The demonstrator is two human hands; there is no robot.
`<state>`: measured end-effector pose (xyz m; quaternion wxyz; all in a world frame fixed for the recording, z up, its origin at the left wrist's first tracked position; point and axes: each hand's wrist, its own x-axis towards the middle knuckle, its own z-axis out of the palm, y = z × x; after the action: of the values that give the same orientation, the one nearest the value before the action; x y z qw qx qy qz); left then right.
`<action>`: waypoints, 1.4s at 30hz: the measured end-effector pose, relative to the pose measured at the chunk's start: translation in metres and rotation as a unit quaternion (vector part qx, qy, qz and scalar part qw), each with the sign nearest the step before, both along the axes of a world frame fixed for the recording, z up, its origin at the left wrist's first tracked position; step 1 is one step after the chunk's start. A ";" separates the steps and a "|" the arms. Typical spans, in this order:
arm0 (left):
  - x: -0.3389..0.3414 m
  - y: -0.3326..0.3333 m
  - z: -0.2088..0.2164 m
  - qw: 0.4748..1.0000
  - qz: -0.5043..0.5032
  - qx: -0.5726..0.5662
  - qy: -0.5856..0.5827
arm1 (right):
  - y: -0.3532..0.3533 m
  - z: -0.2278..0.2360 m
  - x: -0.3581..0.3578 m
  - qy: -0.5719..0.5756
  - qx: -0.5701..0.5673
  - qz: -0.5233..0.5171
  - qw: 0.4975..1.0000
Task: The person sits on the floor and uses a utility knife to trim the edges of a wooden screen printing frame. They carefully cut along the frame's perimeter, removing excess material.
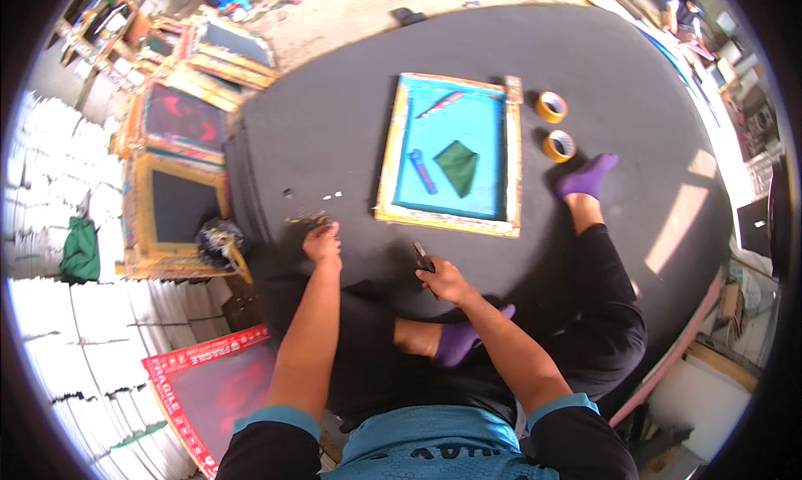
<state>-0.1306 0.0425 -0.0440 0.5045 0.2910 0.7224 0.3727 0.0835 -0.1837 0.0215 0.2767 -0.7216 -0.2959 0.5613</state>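
I sit on a dark grey padded surface point(334, 112). My right hand point(447, 281) is closed round a dark-handled hand tool point(420, 251) with a grey metal tip pointing away from me; its exact kind is unclear. To the left, my left hand point(322, 244) has its fingers drawn together beside a small heap of scraps point(311, 219); what it pinches, if anything, is too small to tell. Beyond both hands lies a wooden screen frame point(449, 222) with blue mesh. On the mesh rest a folded green cloth point(458, 167), a blue tool point(423, 172) and a slim red-and-grey tool point(440, 104).
Two yellow tape rolls point(551, 106) lie right of the frame, near my purple-socked foot point(589, 176). More screen frames point(180, 200) lean at the left edge beside white stacks point(50, 330). A red-taped frame point(213, 388) stands lower left. Another person point(687, 20) is far right.
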 end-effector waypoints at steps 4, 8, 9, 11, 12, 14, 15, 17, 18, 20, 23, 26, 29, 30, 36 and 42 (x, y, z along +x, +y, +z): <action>0.040 -0.025 0.004 0.930 -0.176 0.237 0.219 | -0.043 -0.008 0.041 -0.003 -0.025 -0.158 0.987; 0.084 -0.068 0.037 0.760 -0.403 0.420 0.289 | -0.080 0.010 0.088 -0.027 -0.048 -0.250 0.967; 0.096 -0.079 0.043 0.728 -0.439 0.436 0.294 | -0.088 0.012 0.096 -0.037 -0.047 -0.270 0.961; 0.113 -0.095 0.041 0.673 -0.490 0.450 0.322 | -0.098 0.004 0.112 -0.033 -0.056 -0.275 0.959; 0.119 -0.100 0.037 0.662 -0.515 0.435 0.327 | -0.099 0.004 0.118 -0.028 -0.067 -0.276 0.959; 0.131 -0.107 0.029 0.647 -0.539 0.430 0.326 | -0.104 0.001 0.125 -0.013 -0.073 -0.281 0.957; 0.136 -0.110 0.027 0.643 -0.549 0.422 0.326 | -0.105 -0.002 0.127 -0.012 -0.069 -0.280 0.958; 0.139 -0.113 0.024 0.646 -0.549 0.416 0.329 | -0.106 -0.007 0.131 -0.009 -0.062 -0.275 0.959; 0.139 -0.114 0.023 0.648 -0.548 0.412 0.331 | -0.105 -0.009 0.132 -0.009 -0.061 -0.274 0.960; 0.139 -0.114 0.022 0.647 -0.550 0.411 0.331 | -0.103 -0.012 0.132 -0.009 -0.060 -0.271 0.961; 0.138 -0.115 0.023 0.645 -0.552 0.414 0.327 | -0.102 -0.020 0.135 -0.029 -0.060 -0.261 0.963; 0.137 -0.115 0.023 0.646 -0.549 0.420 0.325 | -0.096 -0.006 0.136 -0.055 -0.103 -0.241 0.964; 0.138 -0.116 0.022 0.650 -0.545 0.421 0.321 | -0.094 -0.007 0.140 -0.054 -0.122 -0.234 0.963; 0.138 -0.117 0.021 0.652 -0.544 0.420 0.320 | -0.092 -0.004 0.140 -0.057 -0.136 -0.231 0.962; 0.138 -0.117 0.025 0.655 -0.544 0.418 0.316 | -0.088 0.010 0.132 -0.172 -0.174 -0.172 0.954; 0.136 -0.114 0.025 0.651 -0.553 0.415 0.314 | -0.097 -0.019 0.122 -0.286 -0.148 -0.148 0.935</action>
<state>0.0049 -0.0711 -0.0191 0.1867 0.9153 0.3128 0.1719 0.2059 -0.2802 0.0030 0.1502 -0.9200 -0.1663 0.3216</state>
